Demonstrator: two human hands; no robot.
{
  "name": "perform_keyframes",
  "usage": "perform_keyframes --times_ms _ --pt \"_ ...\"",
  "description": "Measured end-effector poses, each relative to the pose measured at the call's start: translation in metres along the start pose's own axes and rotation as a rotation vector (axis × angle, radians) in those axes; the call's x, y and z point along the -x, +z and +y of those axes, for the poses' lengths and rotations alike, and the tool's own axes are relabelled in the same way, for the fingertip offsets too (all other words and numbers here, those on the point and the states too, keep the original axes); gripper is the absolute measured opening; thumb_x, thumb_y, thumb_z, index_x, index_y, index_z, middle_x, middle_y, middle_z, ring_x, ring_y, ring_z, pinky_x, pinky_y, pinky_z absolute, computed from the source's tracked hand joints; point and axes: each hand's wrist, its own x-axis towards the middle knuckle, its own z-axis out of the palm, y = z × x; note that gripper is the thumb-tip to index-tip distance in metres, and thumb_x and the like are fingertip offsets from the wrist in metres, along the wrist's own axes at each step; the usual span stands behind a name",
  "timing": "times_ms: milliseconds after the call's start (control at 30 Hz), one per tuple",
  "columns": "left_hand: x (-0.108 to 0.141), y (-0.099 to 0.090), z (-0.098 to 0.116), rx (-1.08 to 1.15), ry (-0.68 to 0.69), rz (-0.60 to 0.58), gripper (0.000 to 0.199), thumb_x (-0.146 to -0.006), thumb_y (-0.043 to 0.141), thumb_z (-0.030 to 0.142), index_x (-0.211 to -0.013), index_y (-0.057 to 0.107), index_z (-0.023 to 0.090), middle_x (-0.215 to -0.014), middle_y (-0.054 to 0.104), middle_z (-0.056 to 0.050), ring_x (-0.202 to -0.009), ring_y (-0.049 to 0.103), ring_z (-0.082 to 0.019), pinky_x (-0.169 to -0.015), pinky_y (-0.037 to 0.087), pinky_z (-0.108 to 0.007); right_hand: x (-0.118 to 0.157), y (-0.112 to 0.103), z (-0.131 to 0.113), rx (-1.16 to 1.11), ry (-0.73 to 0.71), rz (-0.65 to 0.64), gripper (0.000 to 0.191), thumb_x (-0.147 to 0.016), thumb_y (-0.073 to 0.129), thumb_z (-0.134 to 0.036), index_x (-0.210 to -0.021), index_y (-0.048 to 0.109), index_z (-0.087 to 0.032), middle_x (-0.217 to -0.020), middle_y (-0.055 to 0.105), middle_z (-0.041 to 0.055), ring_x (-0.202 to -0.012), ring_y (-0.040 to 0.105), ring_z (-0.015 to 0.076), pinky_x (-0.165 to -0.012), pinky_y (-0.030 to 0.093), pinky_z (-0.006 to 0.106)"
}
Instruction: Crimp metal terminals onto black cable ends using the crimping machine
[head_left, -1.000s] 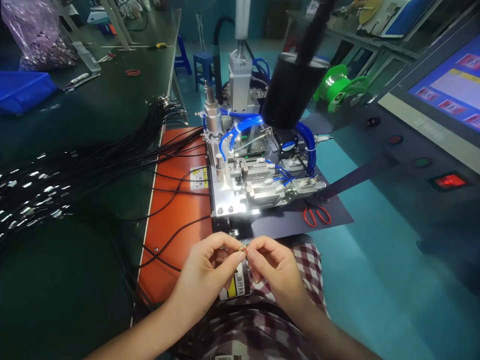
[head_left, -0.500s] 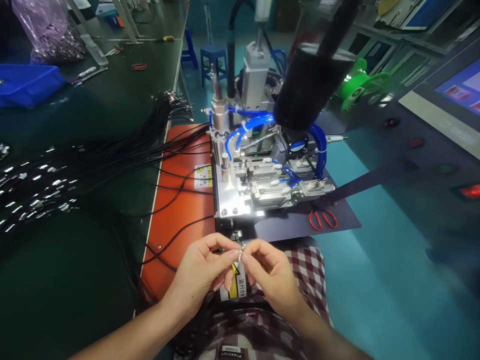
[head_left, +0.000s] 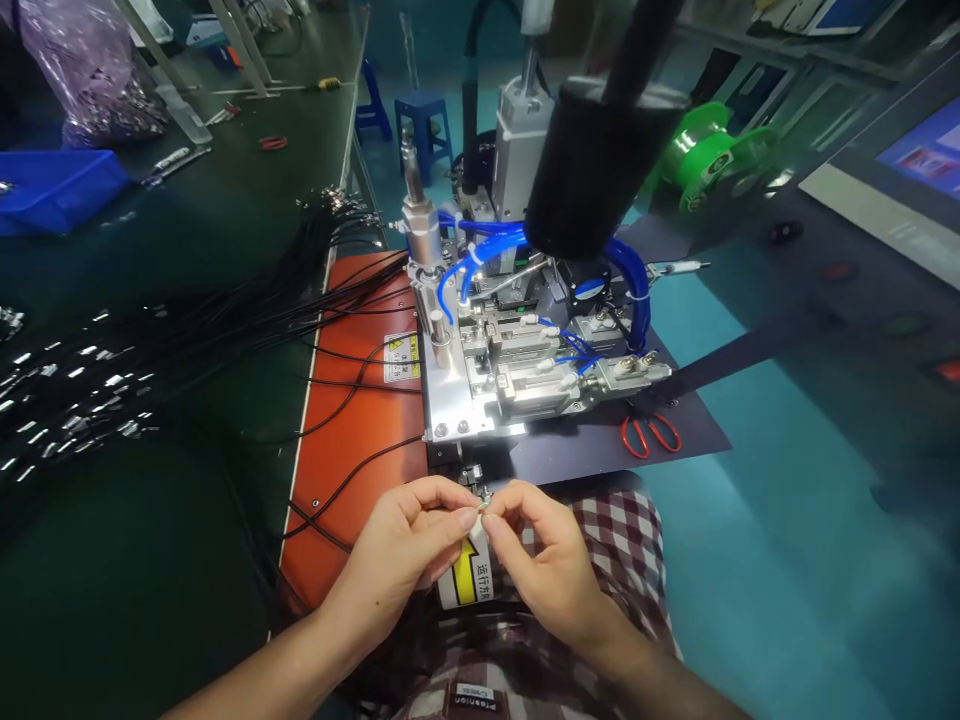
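Note:
My left hand [head_left: 412, 535] and my right hand [head_left: 544, 555] meet above my lap, fingertips almost touching. Each pinches thumb against forefinger around a tiny pale, shiny piece [head_left: 484, 507], perhaps a wire end or small connector; it is too small to name. Just beyond my fingertips sits a small metal fixture [head_left: 471, 474] at the front of the machine [head_left: 517, 370], which has metal slides and blue air hoses. Below the fingers shows a white label with a yellow arrow [head_left: 465, 580].
Black cables [head_left: 247, 330] with shiny ends run from the dark table across the orange plate [head_left: 352, 400] to the machine. Red-handled scissors [head_left: 651, 436] lie at its right front. A black cylinder [head_left: 592, 165] hangs overhead. A blue bin [head_left: 60, 190] and a green spool [head_left: 705, 155] stand farther off.
The view has shifted slightly. Both hands keep the same pinch at nearly the same place, with small finger movements only.

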Motion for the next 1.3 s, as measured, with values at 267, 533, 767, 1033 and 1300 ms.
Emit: perform_keyframes --times_ms 267,533,767,1033,1300 --pt "0.001 0.002 0.005 -0.025 0.005 0.024 0.023 -0.075 0.066 0.037 -0.079 0.060 0.015 -0.042 0.034 0.009 -0.040 0.026 -0.005 -0.039 0.018 -0.018 -0.012 -0.008 -0.010 -0.333 0.228 -0.084 0.016 -0.083 0.058 -0.033 -0.077 0.055 -0.019 -0.063 0.052 -0.0032 -0.053 0.047 0.0106 -0.052 0.040 0.023" --pt "0.001 0.000 0.003 0.011 0.019 -0.015 0.022 -0.077 0.064 0.036 -0.080 0.059 0.015 -0.044 0.036 0.009 -0.040 0.027 -0.004 -0.039 0.018 -0.018 -0.012 -0.001 0.003 -0.512 0.290 -0.112 0.018 -0.083 0.061 -0.035 -0.078 0.056 -0.018 -0.060 0.049 -0.0047 -0.049 0.042 0.0084 -0.048 0.034 0.021" --pt "0.000 0.000 0.007 -0.039 -0.016 -0.058 0.022 -0.075 0.066 0.035 -0.079 0.061 0.014 -0.043 0.036 0.009 -0.040 0.028 -0.005 -0.039 0.017 -0.019 -0.017 -0.007 -0.002 -0.393 0.285 -0.173 0.024 -0.084 0.058 -0.040 -0.073 0.053 -0.019 -0.057 0.044 -0.0054 -0.047 0.039 0.0085 -0.047 0.033 0.021" --pt "0.001 0.004 0.006 -0.044 -0.022 -0.023 0.020 -0.076 0.064 0.034 -0.073 0.055 0.016 -0.042 0.030 0.011 -0.041 0.023 -0.004 -0.040 0.014 -0.019 -0.023 -0.019 -0.004 -0.305 0.254 -0.281 0.022 -0.086 0.055 -0.039 -0.077 0.055 -0.018 -0.064 0.048 -0.0031 -0.051 0.042 0.0093 -0.049 0.035 0.022" --pt "0.000 0.003 0.003 0.025 -0.015 -0.005 0.016 -0.078 0.062 0.029 -0.074 0.053 0.017 -0.044 0.030 0.010 -0.041 0.022 -0.004 -0.040 0.014 -0.019 -0.006 0.000 -0.013 -0.128 0.236 -0.069 0.018 -0.079 0.062 -0.028 -0.067 0.055 -0.018 -0.060 0.048 -0.0035 -0.055 0.040 0.0109 -0.053 0.035 0.024"
